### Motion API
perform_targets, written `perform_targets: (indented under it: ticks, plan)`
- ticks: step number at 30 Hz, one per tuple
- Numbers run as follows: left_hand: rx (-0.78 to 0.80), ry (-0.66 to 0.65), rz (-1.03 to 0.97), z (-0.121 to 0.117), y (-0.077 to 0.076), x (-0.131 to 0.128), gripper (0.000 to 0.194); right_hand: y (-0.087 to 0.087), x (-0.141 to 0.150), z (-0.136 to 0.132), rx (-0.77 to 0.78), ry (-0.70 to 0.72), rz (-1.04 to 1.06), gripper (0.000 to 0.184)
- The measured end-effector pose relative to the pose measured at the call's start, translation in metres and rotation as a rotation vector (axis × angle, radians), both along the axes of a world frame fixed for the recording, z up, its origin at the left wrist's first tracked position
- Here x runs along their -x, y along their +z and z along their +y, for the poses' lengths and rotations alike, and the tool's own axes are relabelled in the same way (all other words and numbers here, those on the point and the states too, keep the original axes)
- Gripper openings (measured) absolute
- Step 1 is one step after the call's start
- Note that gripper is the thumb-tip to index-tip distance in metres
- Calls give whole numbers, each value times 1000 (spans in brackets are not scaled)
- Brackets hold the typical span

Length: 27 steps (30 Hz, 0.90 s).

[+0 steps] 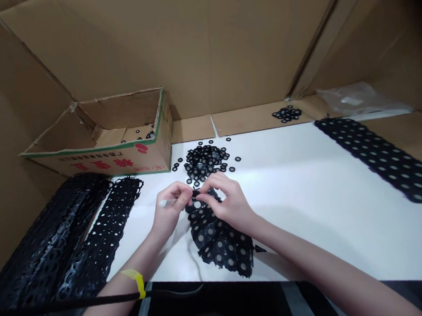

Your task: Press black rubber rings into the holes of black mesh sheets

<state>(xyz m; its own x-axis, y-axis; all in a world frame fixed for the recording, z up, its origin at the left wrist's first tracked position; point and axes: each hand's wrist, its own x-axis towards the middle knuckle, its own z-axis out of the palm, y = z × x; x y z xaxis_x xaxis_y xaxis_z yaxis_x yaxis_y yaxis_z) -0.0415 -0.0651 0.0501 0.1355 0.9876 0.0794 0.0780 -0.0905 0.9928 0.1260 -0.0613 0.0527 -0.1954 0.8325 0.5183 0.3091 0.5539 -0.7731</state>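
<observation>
My left hand [171, 205] and my right hand [227, 199] meet at the far end of a black perforated sheet [220, 246] with rows of round holes. Both are closed, their thumbs and fingertips pinching a small black part there; whether it is the sheet's edge or a loose ring is hidden. A slim whitish stick [167, 203] also sits in my left fingers. The sheet lies bunched on the white tabletop, a dark pointed bit poking out at its right. Just beyond my hands is a pile of small black rings [206, 159], several scattered around it.
An open cardboard box [135, 161] with some rings inside stands back left. Stacked black sheets [53, 231] and a holed strip [110, 223] lie left. Another perforated strip [380, 158], a small ring pile [287, 114] and a plastic bag [362, 98] are right. A black cable [80, 303] crosses front left.
</observation>
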Motion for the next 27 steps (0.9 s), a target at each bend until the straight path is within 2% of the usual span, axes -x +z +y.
perform_targets:
  ticks: [6, 10, 12, 16, 19, 23, 27]
  plan:
    - [92, -54, -18, 0, -3, -4, 28, -7, 0, -2, 48, -19, 27, 20]
    - [84, -61, -21, -5, 0, -8, 27, -8, -3, -4, 52, -64, 57, 15]
    - [-37, -24, 42, -8, 2, -9, 21, -8, -4, -5, 90, -63, 96, 11]
    - [-436, 13, 272, -13, 5, -9, 9, -9, -6, -7, 264, 44, 230, 5]
    - [-635, 30, 343, -12, 5, -7, 8, -10, -7, -8, 320, 107, 311, 8]
    - [-719, 84, 327, -13, 4, -6, 16, -10, -10, -8, 317, 216, 382, 17]
    - [-685, 117, 283, -15, 3, -7, 21, -9, -9, -9, 287, 212, 384, 16]
